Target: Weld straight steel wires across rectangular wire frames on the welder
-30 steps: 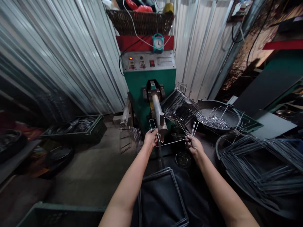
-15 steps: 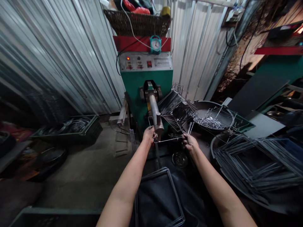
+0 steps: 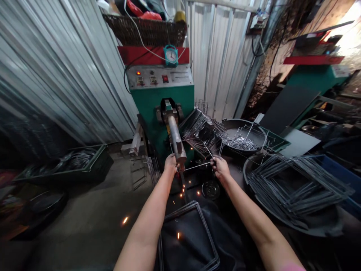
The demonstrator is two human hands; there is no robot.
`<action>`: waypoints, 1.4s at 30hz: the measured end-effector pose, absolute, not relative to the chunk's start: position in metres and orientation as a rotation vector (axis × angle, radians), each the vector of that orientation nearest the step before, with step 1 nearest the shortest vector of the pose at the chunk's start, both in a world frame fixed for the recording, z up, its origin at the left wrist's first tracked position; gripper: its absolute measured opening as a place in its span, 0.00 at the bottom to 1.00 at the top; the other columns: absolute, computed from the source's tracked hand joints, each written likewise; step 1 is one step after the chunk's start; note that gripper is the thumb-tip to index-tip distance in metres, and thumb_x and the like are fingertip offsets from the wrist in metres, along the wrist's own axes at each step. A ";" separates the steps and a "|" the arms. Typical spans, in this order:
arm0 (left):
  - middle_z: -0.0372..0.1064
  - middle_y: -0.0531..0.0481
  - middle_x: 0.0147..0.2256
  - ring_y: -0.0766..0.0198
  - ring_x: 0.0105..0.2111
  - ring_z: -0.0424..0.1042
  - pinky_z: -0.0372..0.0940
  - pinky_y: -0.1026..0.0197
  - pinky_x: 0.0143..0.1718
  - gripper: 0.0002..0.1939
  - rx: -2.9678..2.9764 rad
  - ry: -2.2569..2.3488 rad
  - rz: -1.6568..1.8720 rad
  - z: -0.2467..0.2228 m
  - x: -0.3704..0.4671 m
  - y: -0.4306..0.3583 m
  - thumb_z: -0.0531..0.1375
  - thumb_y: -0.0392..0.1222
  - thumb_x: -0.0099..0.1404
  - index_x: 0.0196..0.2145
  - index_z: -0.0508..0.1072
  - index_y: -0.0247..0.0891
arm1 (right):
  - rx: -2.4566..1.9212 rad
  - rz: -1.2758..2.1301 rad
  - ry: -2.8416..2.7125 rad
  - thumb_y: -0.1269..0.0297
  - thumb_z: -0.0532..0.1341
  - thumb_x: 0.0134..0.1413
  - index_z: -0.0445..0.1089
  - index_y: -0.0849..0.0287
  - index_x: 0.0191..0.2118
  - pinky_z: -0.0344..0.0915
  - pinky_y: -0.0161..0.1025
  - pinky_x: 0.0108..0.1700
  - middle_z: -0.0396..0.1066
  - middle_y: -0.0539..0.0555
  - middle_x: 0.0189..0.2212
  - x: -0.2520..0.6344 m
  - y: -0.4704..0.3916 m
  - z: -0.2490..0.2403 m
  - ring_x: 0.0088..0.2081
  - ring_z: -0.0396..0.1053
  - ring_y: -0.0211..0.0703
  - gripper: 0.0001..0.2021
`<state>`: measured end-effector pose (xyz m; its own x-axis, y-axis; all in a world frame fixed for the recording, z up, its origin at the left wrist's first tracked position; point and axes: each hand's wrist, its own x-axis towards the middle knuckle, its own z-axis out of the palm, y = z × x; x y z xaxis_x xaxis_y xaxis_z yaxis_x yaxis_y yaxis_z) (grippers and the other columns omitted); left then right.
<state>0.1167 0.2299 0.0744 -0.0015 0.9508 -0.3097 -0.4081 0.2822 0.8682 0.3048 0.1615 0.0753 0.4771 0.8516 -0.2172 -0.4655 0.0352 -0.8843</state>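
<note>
A thin wire frame [image 3: 196, 166] is stretched between my two hands at the tip of a spot welder's arm [image 3: 177, 141]. My left hand [image 3: 170, 164] is closed on its left corner, right beside the electrode. My right hand [image 3: 220, 167] pinches the frame's right side; whether short rods are also in those fingers I cannot tell. Orange sparks [image 3: 184, 186] fly below the electrode. The welder's green body [image 3: 166, 94] stands straight ahead, its red lamp lit. Several larger wire frames [image 3: 207, 229] lie across my lap on dark cloth.
A heap of wire frames [image 3: 203, 131] leans right of the welder. Beyond it a round pan [image 3: 263, 131] holds short metal pieces. A large basin [image 3: 248, 180] with stacked square frames stands at right. At left is a green crate [image 3: 96, 162] of metal parts.
Sparks have appeared around the electrode and over my lap. The view has shifted, so the welder sits further left. Both hands keep hold of the wire frame at the welder tip.
</note>
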 end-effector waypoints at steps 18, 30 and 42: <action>0.61 0.58 0.17 0.73 0.16 0.59 0.52 0.72 0.16 0.19 0.982 1.094 1.026 0.049 0.055 0.075 0.58 0.53 0.51 0.36 0.63 0.39 | -1.040 1.387 -0.228 0.74 0.62 0.36 0.70 0.62 0.34 0.47 0.23 0.11 0.59 0.47 0.18 0.331 0.015 -0.006 0.17 0.56 0.29 0.12; 0.61 0.58 0.17 0.73 0.15 0.58 0.51 0.72 0.15 0.16 0.904 1.195 1.104 0.042 0.022 0.040 0.58 0.52 0.52 0.34 0.62 0.39 | -1.293 1.076 -0.723 0.62 0.64 0.39 0.68 0.59 0.38 0.64 0.32 0.30 0.69 0.50 0.29 0.309 0.007 -0.016 0.29 0.66 0.36 0.15; 0.59 0.59 0.18 0.75 0.12 0.57 0.48 0.73 0.10 0.16 0.877 1.236 1.061 0.044 0.021 0.042 0.59 0.51 0.50 0.33 0.62 0.39 | -1.209 0.928 -1.887 0.64 0.62 0.43 0.64 0.52 0.48 0.57 0.45 0.50 0.64 0.55 0.45 0.278 0.010 0.057 0.47 0.61 0.47 0.22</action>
